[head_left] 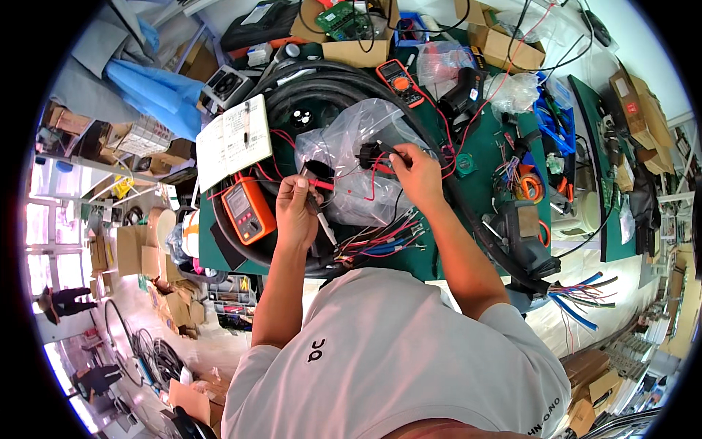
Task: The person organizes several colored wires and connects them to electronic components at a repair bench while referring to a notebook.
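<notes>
My left hand [296,214] is closed, thumb and fingers pinching a slim red piece [322,184] that looks like a test probe. Right beside it is a short black cylinder [317,170]; whether the hand also grips that, I cannot tell. A pale pen-like tool [326,228] sticks out below the same hand. My right hand [418,175] pinches a slim black piece [395,152] against a black connector [370,154] with thin red wires. Both hands are over a clear plastic bag [358,206] on the green table [468,252].
An orange meter [248,211] lies left of my left hand, below an open notebook [234,143]. A red multimeter [400,83] lies farther back. Thick black cable [322,77] coils across the table. Bundled coloured wires [384,241] lie near the front edge. Blue bins [553,124] stand right.
</notes>
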Demonstrator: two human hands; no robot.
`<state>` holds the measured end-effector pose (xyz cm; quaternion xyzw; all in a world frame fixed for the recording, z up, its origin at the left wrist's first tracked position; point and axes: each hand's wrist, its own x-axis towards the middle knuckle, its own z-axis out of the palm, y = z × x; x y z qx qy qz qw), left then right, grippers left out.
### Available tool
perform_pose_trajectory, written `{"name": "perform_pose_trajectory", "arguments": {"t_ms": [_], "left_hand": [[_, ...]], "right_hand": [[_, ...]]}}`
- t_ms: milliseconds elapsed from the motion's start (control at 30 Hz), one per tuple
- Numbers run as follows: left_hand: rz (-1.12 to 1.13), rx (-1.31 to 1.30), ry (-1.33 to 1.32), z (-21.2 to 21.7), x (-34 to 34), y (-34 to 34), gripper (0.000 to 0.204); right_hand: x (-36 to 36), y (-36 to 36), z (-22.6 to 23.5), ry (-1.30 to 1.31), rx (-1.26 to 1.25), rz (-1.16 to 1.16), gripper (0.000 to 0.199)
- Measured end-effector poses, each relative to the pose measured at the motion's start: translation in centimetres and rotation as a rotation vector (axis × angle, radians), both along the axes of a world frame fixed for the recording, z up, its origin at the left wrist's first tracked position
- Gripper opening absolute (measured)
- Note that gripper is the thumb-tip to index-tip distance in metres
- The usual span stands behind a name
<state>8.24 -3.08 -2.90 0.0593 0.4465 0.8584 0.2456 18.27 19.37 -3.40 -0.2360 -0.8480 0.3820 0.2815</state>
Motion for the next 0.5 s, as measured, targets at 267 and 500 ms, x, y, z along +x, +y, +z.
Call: {"name": "perform_pose_trajectory", "arguments": {"t_ms": [267,500], "left_hand": [[-0.004,0.003,-0.016,0.31,-0.26,0.26,0.012],[-0.017,0.044,-0.021,-0.3,-0.55,0.29,0.012]], "right_hand": [[-0.14,-0.05,-0.28,0.004,0.051,-0.014,0.019],[-0.16,0.25,-0.97,-0.029,0.075,-0.009,0.02]]}}
